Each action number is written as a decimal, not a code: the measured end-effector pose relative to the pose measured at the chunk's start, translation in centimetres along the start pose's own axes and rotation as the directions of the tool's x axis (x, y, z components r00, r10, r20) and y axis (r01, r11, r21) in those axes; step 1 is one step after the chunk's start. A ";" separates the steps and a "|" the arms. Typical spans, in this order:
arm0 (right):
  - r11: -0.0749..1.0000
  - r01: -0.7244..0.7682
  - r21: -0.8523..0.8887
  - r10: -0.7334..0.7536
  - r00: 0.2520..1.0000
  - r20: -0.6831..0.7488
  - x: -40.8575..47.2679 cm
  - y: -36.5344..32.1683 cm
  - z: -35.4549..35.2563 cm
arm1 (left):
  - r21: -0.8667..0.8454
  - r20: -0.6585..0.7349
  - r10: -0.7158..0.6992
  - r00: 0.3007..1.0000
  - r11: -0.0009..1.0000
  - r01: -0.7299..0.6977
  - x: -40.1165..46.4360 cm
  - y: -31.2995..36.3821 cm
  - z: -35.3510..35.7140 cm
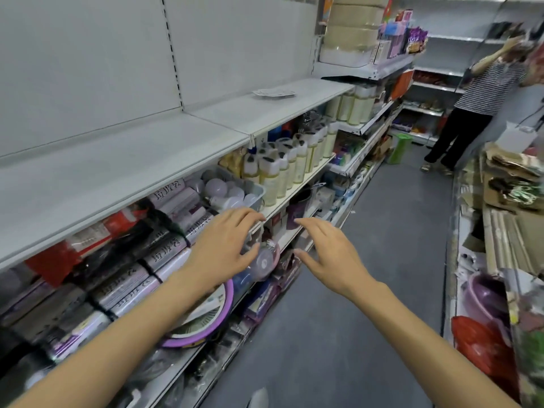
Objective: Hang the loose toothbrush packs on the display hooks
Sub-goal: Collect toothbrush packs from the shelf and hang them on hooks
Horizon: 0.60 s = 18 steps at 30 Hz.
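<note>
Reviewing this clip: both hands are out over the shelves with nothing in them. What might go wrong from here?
1. No toothbrush packs or display hooks are visible, so the hands may settle on the wrong goods.
2. The left hand hovers beside the tub of light bulbs; a careless sweep might knock one out.
3. The right hand reaches into the aisle where another person stands, though still well apart.

White shelf (123, 160), papers (273, 92) atop.
</note>
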State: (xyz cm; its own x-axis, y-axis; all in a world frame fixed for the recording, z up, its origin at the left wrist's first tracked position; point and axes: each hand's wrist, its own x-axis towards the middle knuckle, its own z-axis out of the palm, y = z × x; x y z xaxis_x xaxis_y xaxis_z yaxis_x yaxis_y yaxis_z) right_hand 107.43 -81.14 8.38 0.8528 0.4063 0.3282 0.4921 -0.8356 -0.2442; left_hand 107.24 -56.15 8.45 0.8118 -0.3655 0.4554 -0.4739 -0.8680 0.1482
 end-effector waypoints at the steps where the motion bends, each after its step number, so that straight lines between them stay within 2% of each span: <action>1: 1.000 -0.001 -0.024 0.001 1.000 0.004 1.9 1.2 0.1 | 0.031 -0.008 0.013 1.000 0.999 -0.013 1.9 -0.7 0.9; 12: 0.998 0.007 -0.056 -0.009 0.999 -0.031 17.9 11.4 -0.7 | 0.155 -0.064 0.069 0.996 0.986 -0.059 19.1 -5.6 5.0; 18: 0.998 0.055 -0.017 -0.056 0.996 -0.075 24.8 18.0 -1.0 | 0.222 -0.111 0.013 0.994 0.975 0.012 26.9 -6.9 5.9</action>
State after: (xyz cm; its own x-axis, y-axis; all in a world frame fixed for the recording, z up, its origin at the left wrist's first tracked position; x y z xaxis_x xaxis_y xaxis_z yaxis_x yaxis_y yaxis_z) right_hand 137.26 -86.43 13.04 0.8085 0.4235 0.4086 0.5349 -0.8183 -0.2104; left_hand 134.36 -61.95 14.43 0.7627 -0.3374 0.5518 -0.3766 -0.9253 -0.0452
